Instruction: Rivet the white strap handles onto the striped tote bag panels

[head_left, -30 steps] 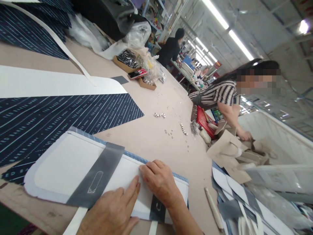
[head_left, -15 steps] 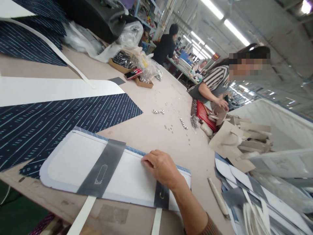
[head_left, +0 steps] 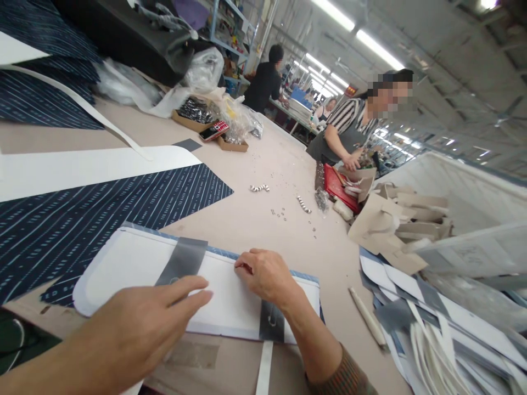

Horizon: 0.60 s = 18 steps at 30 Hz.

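Observation:
A white panel (head_left: 222,315) with rounded corners and a blue folded top edge lies flat before me. Two grey bands cross it: one (head_left: 187,255) left of centre, the other (head_left: 272,321) near my right wrist. My right hand (head_left: 265,274) rests on the panel by its top edge, fingers curled and pressed together; whatever they may pinch is hidden. Over the panel's left part, my left hand (head_left: 144,318) reaches in with fingers stretched out, holding nothing and covering most of the left band. A white strap (head_left: 264,367) hangs down below the right band.
Navy printed fabric (head_left: 164,197) lies to the left. A stick-like tool (head_left: 368,321) and stacked panels with straps (head_left: 432,351) are at right. Small metal rings (head_left: 303,204) lie beyond the panel; boxes, a phone (head_left: 214,130) and a red tray (head_left: 337,189) stand farther off. A co-worker (head_left: 349,126) handles pieces opposite.
My left hand has come in from the lower left over the panel. The right hand stays at the top edge. The view has shifted slightly.

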Tool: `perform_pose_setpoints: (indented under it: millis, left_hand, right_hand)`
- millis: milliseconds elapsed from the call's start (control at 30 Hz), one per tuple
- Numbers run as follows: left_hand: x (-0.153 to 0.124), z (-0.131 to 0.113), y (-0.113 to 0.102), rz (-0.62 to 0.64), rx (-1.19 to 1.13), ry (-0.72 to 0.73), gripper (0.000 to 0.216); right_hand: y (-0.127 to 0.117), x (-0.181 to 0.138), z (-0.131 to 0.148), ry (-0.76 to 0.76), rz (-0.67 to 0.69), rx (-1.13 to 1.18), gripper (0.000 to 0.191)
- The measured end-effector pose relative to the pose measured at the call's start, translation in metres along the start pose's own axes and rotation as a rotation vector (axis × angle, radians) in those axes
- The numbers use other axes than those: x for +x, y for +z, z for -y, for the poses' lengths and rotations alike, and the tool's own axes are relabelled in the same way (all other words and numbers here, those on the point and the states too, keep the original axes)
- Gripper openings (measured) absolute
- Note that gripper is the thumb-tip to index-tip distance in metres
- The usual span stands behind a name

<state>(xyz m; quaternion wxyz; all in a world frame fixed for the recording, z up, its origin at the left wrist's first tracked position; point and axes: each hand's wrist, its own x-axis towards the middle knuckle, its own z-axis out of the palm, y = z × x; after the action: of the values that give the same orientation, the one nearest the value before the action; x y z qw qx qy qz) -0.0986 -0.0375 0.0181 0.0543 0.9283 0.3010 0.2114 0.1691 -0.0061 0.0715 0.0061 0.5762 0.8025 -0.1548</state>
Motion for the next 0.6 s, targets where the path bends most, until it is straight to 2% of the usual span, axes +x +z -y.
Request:
perform_pose_setpoints:
  millis: [67, 133, 200, 267, 367, 433, 500, 600]
  left_hand:
    - [0.035, 0.0, 0.012, 0.02, 0.044, 0.077, 0.048]
    - [0.058, 0.002, 0.023, 0.072, 0.093, 0.141, 0.053]
    - [0.066, 0.006, 0.033, 0.134, 0.115, 0.169, 0.061]
    - [0.065, 0.009, 0.038, 0.176, 0.107, 0.173, 0.064]
    - [0.059, 0.011, 0.038, 0.199, 0.094, 0.16, 0.065]
    - [0.059, 0.01, 0.036, 0.207, 0.089, 0.153, 0.066]
    - [0.062, 0.008, 0.035, 0.208, 0.086, 0.153, 0.067]
    - [0.065, 0.006, 0.035, 0.203, 0.113, 0.151, 0.065]
  right_hand:
    - [0.003, -0.009, -0.006, -0.029, -0.078, 0.089, 0.023]
    - [0.007, -0.028, -0.026, -0.007, -0.273, 0.219, 0.026]
    - [0.011, -0.059, -0.061, 0.144, -0.547, 0.288, 0.028]
    - [0.018, -0.1, -0.108, 0.408, -0.73, 0.195, 0.038]
    - [0.036, -0.167, -0.179, 0.737, -0.733, -0.104, 0.069]
    - [0.051, -0.205, -0.213, 0.898, -0.664, -0.142, 0.08]
    - [0.064, -0.229, -0.232, 0.959, -0.599, -0.083, 0.077]
    - [0.069, -0.24, -0.233, 0.943, -0.62, -0.016, 0.064]
